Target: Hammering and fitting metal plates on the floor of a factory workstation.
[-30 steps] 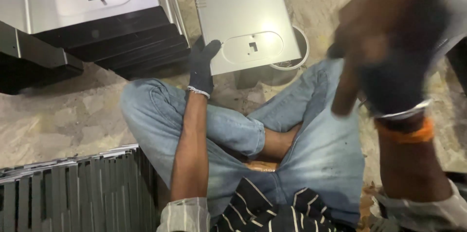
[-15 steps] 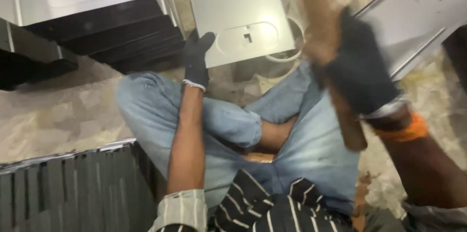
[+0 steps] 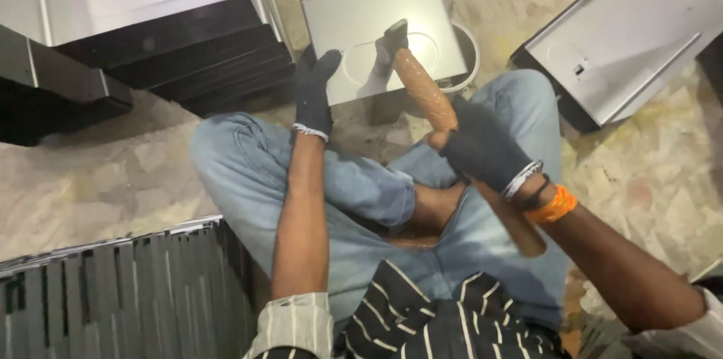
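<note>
My right hand [image 3: 482, 149], gloved, fist shut round wooden hammer handle [image 3: 426, 94]; hammer head [image 3: 395, 32] on centre metal panel [image 3: 361, 5]. My left hand [image 3: 312, 95], gloved, fingers flat, loosely open, holding nothing, pressing panel's near-left edge. Panel on floor [image 3: 90, 171], beyond my knees. Dark panel stack [image 3: 188, 58] left of it.

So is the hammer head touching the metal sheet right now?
Touching. The head view shows the dark head of the hammer, held by the right hand, resting on the metal sheet with no gap.
</note>
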